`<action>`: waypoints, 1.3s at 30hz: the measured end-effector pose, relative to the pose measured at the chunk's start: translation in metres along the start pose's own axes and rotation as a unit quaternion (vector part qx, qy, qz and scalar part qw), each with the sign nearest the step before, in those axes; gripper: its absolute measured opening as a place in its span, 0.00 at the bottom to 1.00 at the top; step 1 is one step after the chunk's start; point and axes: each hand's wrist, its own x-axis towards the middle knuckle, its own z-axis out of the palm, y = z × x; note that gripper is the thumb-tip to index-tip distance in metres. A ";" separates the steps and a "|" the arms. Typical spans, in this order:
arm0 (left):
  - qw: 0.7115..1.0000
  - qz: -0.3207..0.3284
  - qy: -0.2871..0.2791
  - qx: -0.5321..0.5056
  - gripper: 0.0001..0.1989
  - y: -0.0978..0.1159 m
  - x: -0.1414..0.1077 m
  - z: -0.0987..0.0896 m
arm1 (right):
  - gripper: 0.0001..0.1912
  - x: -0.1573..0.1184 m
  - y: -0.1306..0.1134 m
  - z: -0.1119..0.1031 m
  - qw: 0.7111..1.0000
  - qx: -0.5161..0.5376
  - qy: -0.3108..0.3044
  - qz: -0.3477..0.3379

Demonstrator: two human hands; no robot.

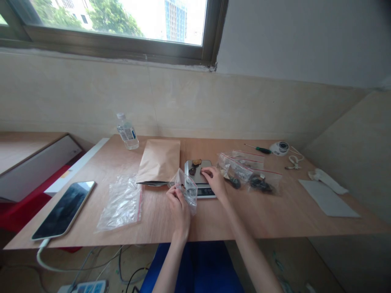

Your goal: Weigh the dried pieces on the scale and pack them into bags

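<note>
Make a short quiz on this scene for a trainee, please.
1. True or false: the left hand holds a clear plastic zip bag.
2. Which hand is at the flat silver digital scale?
3. How many small brown-black lumps lie on the scale's platform?

Key: 1 true; 2 the right hand; 3 two.

**No readable text, numbers or brands in view.**
Water bottle label [126, 133]: small print and a blue patch, too tiny to read. Kitchen scale display [206, 192]: dark panel with marks, digits too blurred to tell. Power strip [88, 287] at bottom edge: some markings, cut off and unreadable.
</note>
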 end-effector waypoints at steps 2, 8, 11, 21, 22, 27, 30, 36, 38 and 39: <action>1.000 -0.005 0.001 0.008 0.15 0.000 0.000 -0.001 | 0.07 0.000 -0.012 -0.002 0.998 0.051 0.013 0.030; 1.000 0.013 0.011 0.010 0.14 0.005 -0.005 -0.003 | 0.09 -0.012 -0.078 -0.008 0.985 0.150 -0.083 0.008; 1.000 0.006 0.016 -0.007 0.14 0.007 -0.006 -0.003 | 0.11 -0.015 -0.090 -0.007 0.979 0.154 -0.134 -0.012; 1.000 0.015 0.015 -0.011 0.14 0.002 -0.006 -0.004 | 0.13 0.009 -0.024 0.025 0.977 -0.137 -0.134 -0.094; 1.000 0.018 0.013 -0.009 0.14 0.001 -0.006 -0.003 | 0.13 0.009 -0.022 0.027 0.973 -0.159 -0.138 -0.099; 1.000 0.020 0.014 -0.018 0.14 -0.002 -0.007 -0.003 | 0.10 0.005 -0.026 0.026 0.978 -0.163 -0.097 -0.086; 1.000 0.017 0.013 -0.011 0.14 -0.001 -0.007 -0.004 | 0.10 0.006 -0.041 0.018 0.995 -0.075 -0.047 -0.036; 1.000 0.024 0.015 0.001 0.12 0.004 -0.007 -0.005 | 0.13 0.007 -0.085 0.008 0.995 0.071 -0.064 -0.003; 0.999 0.026 0.025 0.003 0.12 0.004 -0.007 -0.005 | 0.14 0.010 -0.085 0.010 0.996 0.063 -0.068 -0.018; 0.999 0.026 0.028 0.002 0.12 0.004 -0.007 -0.005 | 0.14 0.013 -0.080 0.012 0.997 0.048 -0.055 -0.027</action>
